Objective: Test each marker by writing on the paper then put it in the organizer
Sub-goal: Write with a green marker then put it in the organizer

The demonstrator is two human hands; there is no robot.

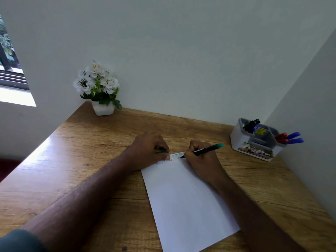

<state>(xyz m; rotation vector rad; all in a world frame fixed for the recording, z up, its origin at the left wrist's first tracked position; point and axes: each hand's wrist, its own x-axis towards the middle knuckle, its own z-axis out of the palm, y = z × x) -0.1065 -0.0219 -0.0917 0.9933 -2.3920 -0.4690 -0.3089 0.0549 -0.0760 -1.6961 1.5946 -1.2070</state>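
Writing with a green-ended marker near the sheet's far edge

Gripping a slim black marker with a green end (203, 150), the right hand (201, 157) is closed around its barrel and presses the tip to the white sheet of paper (185, 200) close to the far edge. The green end points up and to the right, toward the organizer. The left hand (149, 151) rests on the sheet's far left corner, fingers curled over a small green piece (161, 152), likely the marker's cap, though too little shows to be sure.

Faint handwriting runs in two short rows along the far edge of the paper; one group reads roughly "ABCDEF", and the rest is too small and blurred to make out.

The paper lies at a slant on the wooden desk (87, 160). A white and grey plastic desk organizer (254, 142) stands well apart to the right, by the side wall. It holds a black marker upright in a far compartment, plus red and blue markers (289, 138) leaning out to the right. A yellow label inside and a printed strip on its front are unreadable. White artificial flowers in a white pot (100, 88) sit in the far left corner.
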